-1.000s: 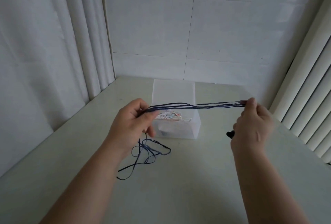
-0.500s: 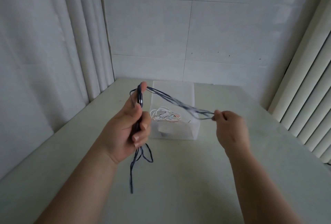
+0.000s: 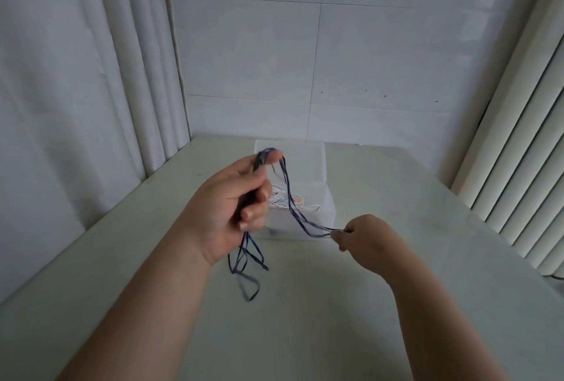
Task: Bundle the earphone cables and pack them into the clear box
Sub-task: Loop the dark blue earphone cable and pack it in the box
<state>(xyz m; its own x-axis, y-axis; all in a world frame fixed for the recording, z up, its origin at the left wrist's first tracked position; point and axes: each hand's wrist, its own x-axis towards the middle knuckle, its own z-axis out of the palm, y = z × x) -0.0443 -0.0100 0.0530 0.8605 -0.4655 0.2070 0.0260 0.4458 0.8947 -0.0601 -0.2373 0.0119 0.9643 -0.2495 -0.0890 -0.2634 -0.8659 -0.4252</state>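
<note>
Dark earphone cable [image 3: 290, 197] runs in several strands from the raised left hand [image 3: 235, 206], clenched around it, down to the right hand [image 3: 363, 237], pinching its end. Loose loops below the left hand blur. Behind, one clear box [image 3: 317, 167] on the table [image 3: 396, 258] holds tangled white and orange cables [image 3: 293, 202], count unclear.
</note>
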